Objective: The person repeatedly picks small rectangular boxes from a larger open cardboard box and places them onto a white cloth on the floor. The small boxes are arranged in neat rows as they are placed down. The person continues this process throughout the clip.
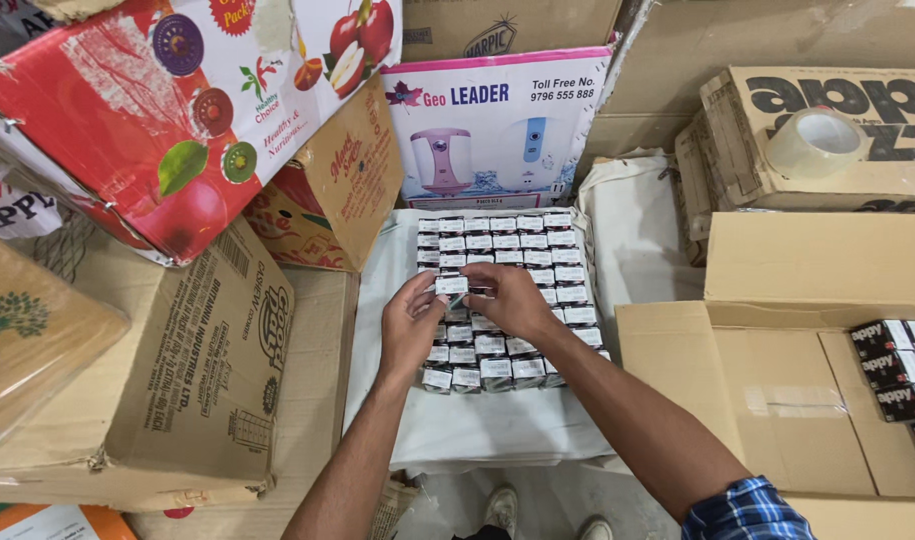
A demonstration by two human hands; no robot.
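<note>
Both hands, the left hand point(409, 325) at nine o'clock and the right hand point(512, 300) at three, pinched one small carton point(451, 285) by its ends above the block of cartons point(517, 250); it looked light, stiff-edged, crushable

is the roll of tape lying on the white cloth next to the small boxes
No, the roll of tape sits on top of a cardboard box at the upper right, away from the white cloth and small boxes.

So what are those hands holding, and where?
Both hands pinch one small black-and-white carton above the grid: left hand at its left end, right hand at its right.
</note>
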